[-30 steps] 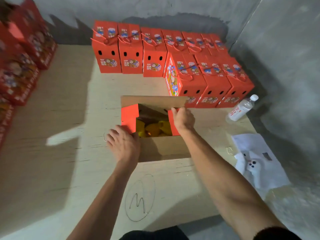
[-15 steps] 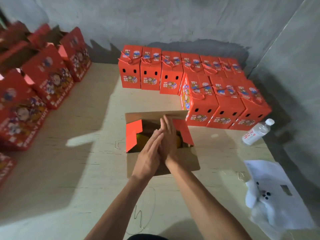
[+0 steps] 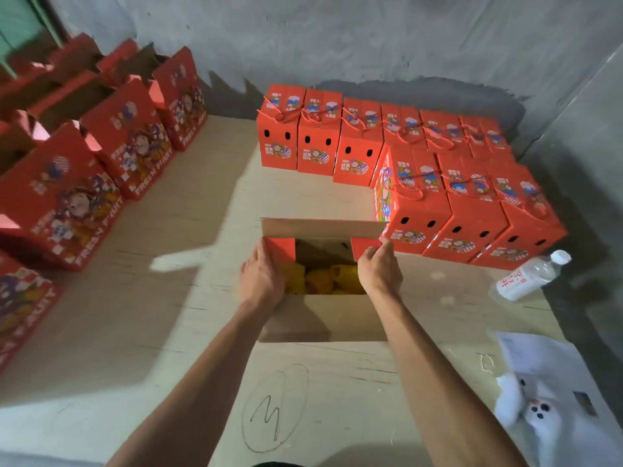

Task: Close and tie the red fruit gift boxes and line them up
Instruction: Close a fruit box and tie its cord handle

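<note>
At table centre, the open box (image 3: 322,281) sits before the tied rows (image 3: 414,163), yellow fruit exposed; left hand (image 3: 261,281) and right hand (image 3: 379,273) each curl round a red side flap, likely to fold both inward before the long flaps close.

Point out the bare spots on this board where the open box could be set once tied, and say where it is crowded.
Bare board lies between the untied boxes on the left and the tied rows, running up to the wall. Another patch sits near the pen mark. Crowded: the right side, where the water bottle and white paper lie beside the open box.
</note>
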Available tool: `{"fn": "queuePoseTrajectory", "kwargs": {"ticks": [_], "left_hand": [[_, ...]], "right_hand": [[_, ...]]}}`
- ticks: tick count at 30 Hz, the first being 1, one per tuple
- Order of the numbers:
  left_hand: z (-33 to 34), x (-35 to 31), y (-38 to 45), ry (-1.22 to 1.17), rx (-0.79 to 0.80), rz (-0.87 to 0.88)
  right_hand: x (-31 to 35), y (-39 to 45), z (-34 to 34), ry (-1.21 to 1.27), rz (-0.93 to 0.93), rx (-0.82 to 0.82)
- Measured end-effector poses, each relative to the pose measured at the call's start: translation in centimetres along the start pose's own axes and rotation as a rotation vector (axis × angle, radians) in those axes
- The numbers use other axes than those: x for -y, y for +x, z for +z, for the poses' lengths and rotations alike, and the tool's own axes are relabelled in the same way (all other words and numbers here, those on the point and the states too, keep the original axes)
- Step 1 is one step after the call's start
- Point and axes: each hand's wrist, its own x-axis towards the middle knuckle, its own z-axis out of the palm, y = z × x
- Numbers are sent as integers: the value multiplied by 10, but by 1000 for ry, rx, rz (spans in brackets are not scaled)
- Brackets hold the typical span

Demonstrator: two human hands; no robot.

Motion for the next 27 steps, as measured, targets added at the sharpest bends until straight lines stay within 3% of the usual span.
{"fn": "queuePoseTrajectory", "kwargs": {"ticks": [3,7,13,17,20,23,27], "left_hand": [[2,3,9,47,39,22],[1,7,15,-4,53,50],[-6,4,0,-272,-139,142],[-10,-2,-5,-100,-217,279],[-12,-4,-4,5,-160,354],[-10,-4,-3,87,4,404],[-4,-5,5,179,178,342]], "right_hand": [[-3,3,4,-122,-52,15],[-5,0,2,-75,-79,2],[-12,-14,-13,307,-168,-19],[-22,-19,-20,446,-212,123],[-32,-23,-23,311,-359,157],[-39,-26,-19,126,-508,88],[-33,-24,-16,-31,-507,94]]}}
